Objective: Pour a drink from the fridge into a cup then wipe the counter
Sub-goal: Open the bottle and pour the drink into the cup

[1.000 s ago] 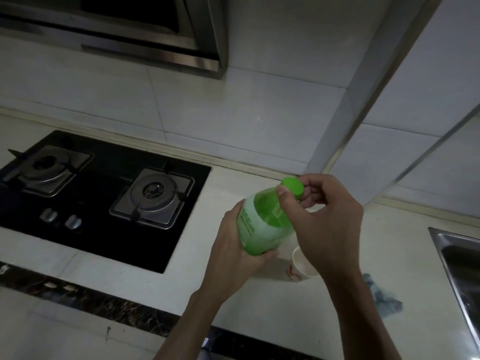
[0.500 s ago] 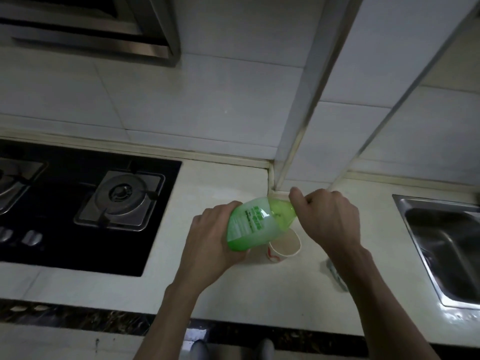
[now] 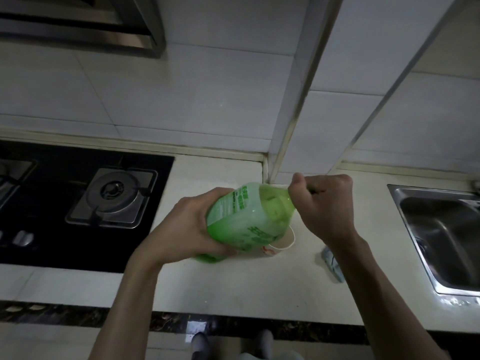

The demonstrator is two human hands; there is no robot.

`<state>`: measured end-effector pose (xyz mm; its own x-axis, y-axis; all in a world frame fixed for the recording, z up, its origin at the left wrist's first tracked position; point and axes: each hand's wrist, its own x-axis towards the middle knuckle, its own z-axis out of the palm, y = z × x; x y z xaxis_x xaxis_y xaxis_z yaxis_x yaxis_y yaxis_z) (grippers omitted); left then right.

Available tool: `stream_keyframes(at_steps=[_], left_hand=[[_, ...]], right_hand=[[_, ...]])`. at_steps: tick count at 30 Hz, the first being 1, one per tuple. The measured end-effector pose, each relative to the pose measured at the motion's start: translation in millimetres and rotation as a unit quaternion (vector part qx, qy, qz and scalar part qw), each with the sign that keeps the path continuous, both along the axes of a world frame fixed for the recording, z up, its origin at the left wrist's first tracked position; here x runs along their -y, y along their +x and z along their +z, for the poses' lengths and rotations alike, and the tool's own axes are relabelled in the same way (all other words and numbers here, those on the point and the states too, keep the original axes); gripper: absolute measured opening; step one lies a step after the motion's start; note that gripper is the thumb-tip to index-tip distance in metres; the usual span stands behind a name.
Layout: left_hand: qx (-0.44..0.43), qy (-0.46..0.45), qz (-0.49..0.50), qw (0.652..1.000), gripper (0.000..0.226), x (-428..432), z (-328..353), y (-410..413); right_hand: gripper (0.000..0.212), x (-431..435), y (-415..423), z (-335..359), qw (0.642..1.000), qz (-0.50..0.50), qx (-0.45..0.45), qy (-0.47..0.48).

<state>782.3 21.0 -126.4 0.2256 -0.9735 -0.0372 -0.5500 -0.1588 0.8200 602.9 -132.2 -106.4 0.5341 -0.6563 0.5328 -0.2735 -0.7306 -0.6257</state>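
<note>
The left hand (image 3: 189, 224) is gripping the green bottle (image 3: 246, 222) of green liquid, which is leaning over the paper cup (image 3: 283, 245) on the surface (image 3: 233, 281). The fingers of the right hand (image 3: 324, 203) are curling round the bottle's neck. A cloth (image 3: 332, 263) is lying beside the sink (image 3: 441, 229).

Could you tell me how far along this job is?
Done: the bottle is out over the counter. In hand: the left hand holds it tilted above the cup; the right hand grips its top. Left: pouring, no stream visible, then wiping; cloth lies untouched.
</note>
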Motion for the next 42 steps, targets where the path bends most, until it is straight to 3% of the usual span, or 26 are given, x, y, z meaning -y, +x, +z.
stream_keyframes(at_steps=[3,6,17,22,26,30,34,39,42], left_hand=[[-0.091,0.056,-0.045,0.993,0.083,-2,2,5],[-0.137,0.076,-0.060,0.986,0.080,-4,3,6],[-0.090,0.062,-0.037,0.993,0.083,0,4,7],[-0.089,0.072,-0.033,0.993,0.082,3,-1,5],[-0.100,0.072,-0.023,0.992,0.083,7,-3,4],[-0.092,0.076,-0.033,0.992,0.082,12,-3,1],[-0.085,0.081,-0.035,0.993,0.084,14,-6,0],[-0.082,0.078,-0.039,0.993,0.083,14,-6,5],[-0.076,0.080,-0.039,0.993,0.082,14,-5,6]], right_hand=[[0.044,2,3,10,0.996,0.045,-0.022,-0.080],[0.051,6,-1,17,0.991,0.067,-0.057,-0.102],[0.026,10,-26,18,0.985,0.141,-0.095,0.004],[0.042,14,-36,18,0.972,0.180,-0.126,0.081],[0.050,10,-35,21,0.975,0.085,-0.109,0.176],[0.051,9,-32,16,0.975,0.022,-0.149,0.162],[0.051,12,-33,12,0.981,0.039,-0.149,0.116],[0.017,20,-39,9,0.982,0.101,-0.149,0.064],[0.035,26,-44,11,0.969,0.169,-0.156,0.086]])
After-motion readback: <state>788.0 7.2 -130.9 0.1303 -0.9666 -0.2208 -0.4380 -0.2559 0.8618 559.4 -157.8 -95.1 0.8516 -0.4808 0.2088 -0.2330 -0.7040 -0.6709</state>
